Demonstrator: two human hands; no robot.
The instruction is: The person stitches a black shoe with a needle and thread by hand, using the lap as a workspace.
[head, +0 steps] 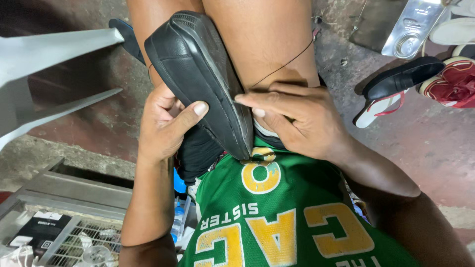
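A person seated over a concrete floor point(435, 143) grips a black shoe point(203, 74), sole side up, wedged between the bare knees. The left hand point(163, 123) is curled round the shoe's upper, thumb pressed flat on the sole. The right hand point(292, 118) is pinched closed at the sole's edge, apparently on a needle too small to make out, with a dark thread point(287, 62) running taut across the thigh. A black loafer point(403, 76), a white flip-flop point(378, 109) and a red shoe point(452, 81) lie well apart to the right.
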